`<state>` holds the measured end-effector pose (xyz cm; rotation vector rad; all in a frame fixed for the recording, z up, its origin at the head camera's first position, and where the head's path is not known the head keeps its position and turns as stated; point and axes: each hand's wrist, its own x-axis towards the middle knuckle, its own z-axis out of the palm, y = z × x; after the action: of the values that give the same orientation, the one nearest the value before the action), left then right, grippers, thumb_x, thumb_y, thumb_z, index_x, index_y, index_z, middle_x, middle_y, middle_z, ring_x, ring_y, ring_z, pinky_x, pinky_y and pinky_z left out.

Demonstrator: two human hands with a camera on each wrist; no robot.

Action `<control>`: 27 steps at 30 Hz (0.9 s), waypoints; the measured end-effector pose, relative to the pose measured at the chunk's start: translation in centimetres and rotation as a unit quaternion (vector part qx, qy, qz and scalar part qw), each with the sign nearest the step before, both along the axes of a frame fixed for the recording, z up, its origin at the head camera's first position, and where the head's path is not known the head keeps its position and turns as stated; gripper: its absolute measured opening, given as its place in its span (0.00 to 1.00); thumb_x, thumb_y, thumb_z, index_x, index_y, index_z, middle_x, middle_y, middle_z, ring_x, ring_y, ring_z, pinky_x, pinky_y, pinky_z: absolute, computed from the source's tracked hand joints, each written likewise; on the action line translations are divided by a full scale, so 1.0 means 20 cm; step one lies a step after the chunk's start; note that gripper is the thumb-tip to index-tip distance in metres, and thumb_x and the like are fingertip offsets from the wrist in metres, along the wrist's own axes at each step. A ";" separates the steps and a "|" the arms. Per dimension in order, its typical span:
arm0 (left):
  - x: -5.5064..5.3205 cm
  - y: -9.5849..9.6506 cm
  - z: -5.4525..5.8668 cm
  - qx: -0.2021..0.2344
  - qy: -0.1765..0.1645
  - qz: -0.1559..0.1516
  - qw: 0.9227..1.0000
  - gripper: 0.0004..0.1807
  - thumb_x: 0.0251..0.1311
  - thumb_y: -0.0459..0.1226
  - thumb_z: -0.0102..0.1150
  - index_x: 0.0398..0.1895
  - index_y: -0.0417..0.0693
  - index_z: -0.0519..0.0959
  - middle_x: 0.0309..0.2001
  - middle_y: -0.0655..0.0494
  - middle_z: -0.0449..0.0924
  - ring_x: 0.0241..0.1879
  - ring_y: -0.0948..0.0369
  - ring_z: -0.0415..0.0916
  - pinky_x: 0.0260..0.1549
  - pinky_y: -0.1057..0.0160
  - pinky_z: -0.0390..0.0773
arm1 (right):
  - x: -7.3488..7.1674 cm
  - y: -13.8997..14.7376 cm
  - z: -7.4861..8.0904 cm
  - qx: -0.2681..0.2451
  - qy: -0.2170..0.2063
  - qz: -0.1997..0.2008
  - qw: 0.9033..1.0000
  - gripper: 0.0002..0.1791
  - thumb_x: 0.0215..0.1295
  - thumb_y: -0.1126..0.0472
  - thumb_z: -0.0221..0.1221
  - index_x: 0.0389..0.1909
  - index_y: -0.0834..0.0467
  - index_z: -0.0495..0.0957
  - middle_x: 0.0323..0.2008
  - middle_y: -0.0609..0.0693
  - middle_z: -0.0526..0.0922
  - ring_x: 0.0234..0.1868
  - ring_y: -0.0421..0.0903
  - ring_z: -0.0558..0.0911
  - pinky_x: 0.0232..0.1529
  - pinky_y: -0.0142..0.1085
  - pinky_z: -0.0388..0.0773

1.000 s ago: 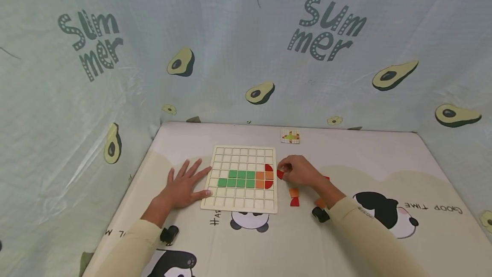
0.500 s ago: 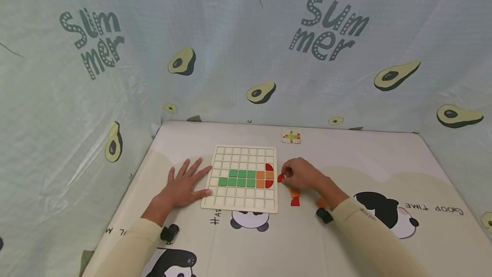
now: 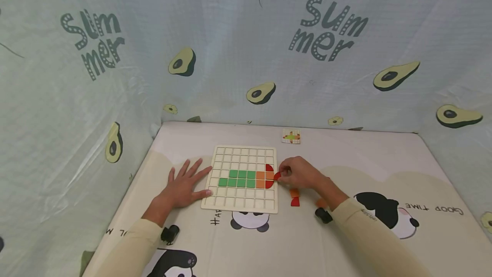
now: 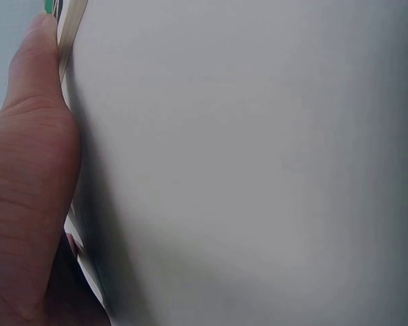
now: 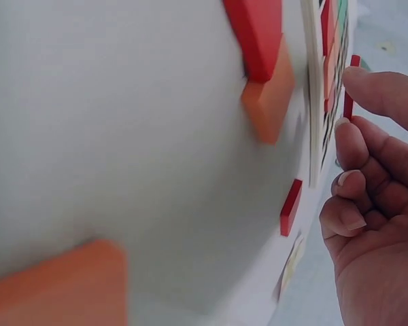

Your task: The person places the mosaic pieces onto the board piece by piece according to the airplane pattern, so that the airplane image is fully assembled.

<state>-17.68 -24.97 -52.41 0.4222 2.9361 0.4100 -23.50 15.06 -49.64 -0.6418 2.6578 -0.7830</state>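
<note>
My right hand [image 3: 301,172] pinches a small red tile [image 5: 351,88] between thumb and forefinger, its other fingers curled toward the palm. In the head view that tile overlaps the right edge of the pale gridded board [image 3: 238,202], beside an orange square. Several green squares [image 3: 241,174] lie in two rows on the board. At their right end sit orange squares [image 3: 260,175], with curved red tiles [image 3: 269,167] above and below. My left hand [image 3: 183,186] lies spread on the table, its thumb and a fingertip at the board's left edge.
A loose orange tile [image 3: 294,193] and a red tile [image 3: 295,201] lie right of the board. Another orange tile [image 3: 321,203] is near my right wrist. A small pattern card [image 3: 291,136] lies behind the board. Black wrist devices [image 3: 169,234] show beside both forearms.
My right hand first draws back slightly, then moves left, bringing the red tile from beside the board to over its right edge. The left hand stays put.
</note>
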 end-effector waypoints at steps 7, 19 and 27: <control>0.01 0.01 0.01 0.000 0.002 0.001 1.000 0.43 0.66 0.63 0.60 0.81 0.63 0.62 0.85 0.46 0.50 0.83 0.34 0.41 0.72 0.20 0.41 | 0.01 -0.06 0.02 -0.016 0.008 0.005 1.000 0.09 0.65 0.56 0.71 0.39 0.56 0.85 0.29 0.45 0.78 0.34 0.42 0.75 0.36 0.33 0.73; 0.00 0.01 0.02 0.004 0.004 -0.001 1.000 0.42 0.66 0.63 0.60 0.81 0.63 0.62 0.85 0.46 0.50 0.83 0.34 0.42 0.71 0.19 0.42 | -0.01 -0.18 0.01 -0.051 -0.003 0.006 0.999 0.08 0.64 0.56 0.73 0.37 0.55 0.85 0.26 0.44 0.77 0.33 0.41 0.75 0.33 0.31 0.72; 0.01 0.00 0.01 0.001 0.012 -0.002 1.000 0.42 0.66 0.63 0.60 0.81 0.63 0.63 0.85 0.46 0.51 0.83 0.34 0.43 0.71 0.20 0.44 | -0.02 -0.28 0.00 -0.056 0.007 0.026 0.998 0.09 0.64 0.55 0.72 0.37 0.55 0.85 0.24 0.44 0.75 0.31 0.41 0.74 0.32 0.31 0.70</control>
<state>-17.46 -25.02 -52.29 0.4361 2.9571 0.4110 -23.86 9.39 -49.55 -0.7443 2.6124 -0.9197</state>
